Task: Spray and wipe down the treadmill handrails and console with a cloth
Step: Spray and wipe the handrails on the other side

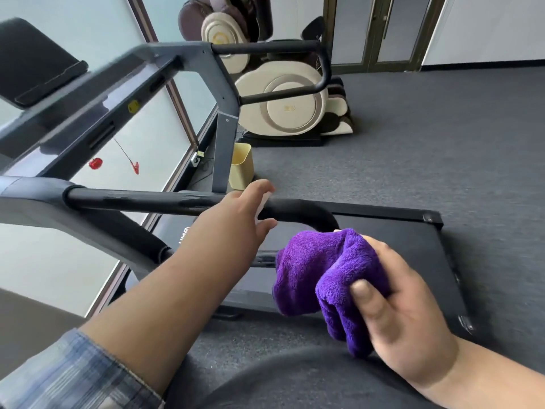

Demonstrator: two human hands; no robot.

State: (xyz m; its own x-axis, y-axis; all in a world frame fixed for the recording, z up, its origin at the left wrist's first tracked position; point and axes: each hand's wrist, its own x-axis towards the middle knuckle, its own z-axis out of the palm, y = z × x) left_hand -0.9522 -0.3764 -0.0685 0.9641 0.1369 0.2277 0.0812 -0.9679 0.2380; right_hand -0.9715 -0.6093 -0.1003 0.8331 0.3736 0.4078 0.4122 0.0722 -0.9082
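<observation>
The right hand (404, 308) holds a bunched purple cloth (330, 278), thumb pressed on it, above the treadmill belt (413, 246). The left hand (239, 216) reaches over the near handrail (141, 199), fingers around something white; what it is, I cannot tell. Open carpet (413, 143) lies past the belt's right edge.

Illumination: bright, even daylight, entering through the frosted glass window panels (153, 134) at left. Shadows are soft and faint on the grey carpeted floor (427, 149). A pale sheen of glare lies along the dark grey treadmill console frame (124, 84). Motion blur smears the frame's upper edge and the fingertips of the left hand (244, 211). Wide-angle distortion bends straight lines toward the frame borders. The crumpled purple fleece cloth (327, 278) is rendered sharp.
</observation>
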